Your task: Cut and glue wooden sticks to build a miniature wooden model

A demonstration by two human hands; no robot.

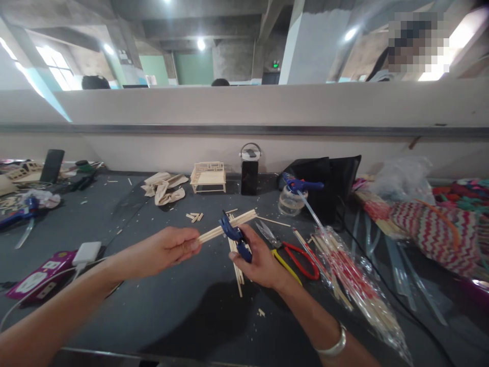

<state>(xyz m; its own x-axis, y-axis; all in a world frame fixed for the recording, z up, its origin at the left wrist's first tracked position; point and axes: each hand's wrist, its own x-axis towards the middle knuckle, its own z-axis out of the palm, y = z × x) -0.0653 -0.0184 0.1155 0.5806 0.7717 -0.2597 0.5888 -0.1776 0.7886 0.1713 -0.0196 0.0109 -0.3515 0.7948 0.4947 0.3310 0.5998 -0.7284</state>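
My left hand [181,246] is closed round one end of a small bundle of thin wooden sticks [244,218], held slanting up to the right. In my right hand [262,260] is a blue hand cutter [240,243], its head lying across the bundle; whether its blades touch the wood I cannot tell. Beneath the cutter, more loose sticks [237,278] lie on the dark table. A few short cut pieces [195,217] are beyond my left hand. Scissors with red and yellow handles [300,260] rest right of my right hand.
A small wooden model bench [208,177] and a phone [249,178] stand at the back. A blue glue gun [303,184] sits on a clear jar [290,201]. Bagged sticks [353,280] lie right, a purple power strip [42,278] left. A cable crosses the right side.
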